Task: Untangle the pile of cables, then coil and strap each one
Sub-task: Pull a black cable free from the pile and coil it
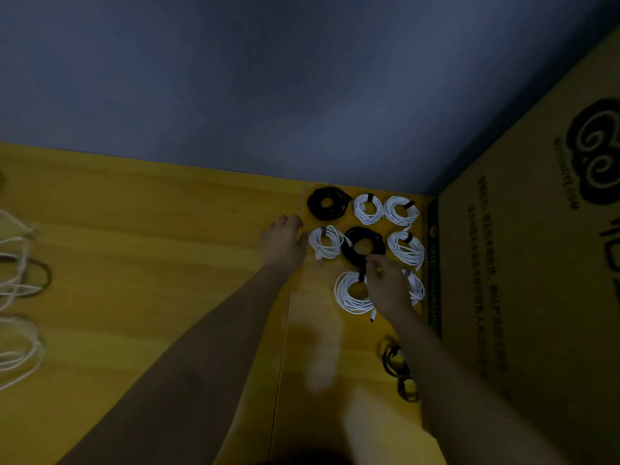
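Several coiled, strapped cables lie in rows in the table's far right corner. The back row has a black coil (328, 203) and two white coils (368, 208) (401, 209). Below them lie a white coil (324, 242), a black coil (364, 246) and another white coil (406, 248). My left hand (283, 245) rests on the table, its thumb side against the middle-row white coil. My right hand (385, 285) lies over the front white coil (350, 293), fingertips at that coil's black strap. It hides part of a further white coil (416, 286).
Loose white cables (15, 263) and a black loop (40, 275) lie at the table's left edge. A black cable (399, 370) lies beside my right forearm. A printed cardboard wall (536, 280) closes the right side and a grey wall (268, 95) the back.
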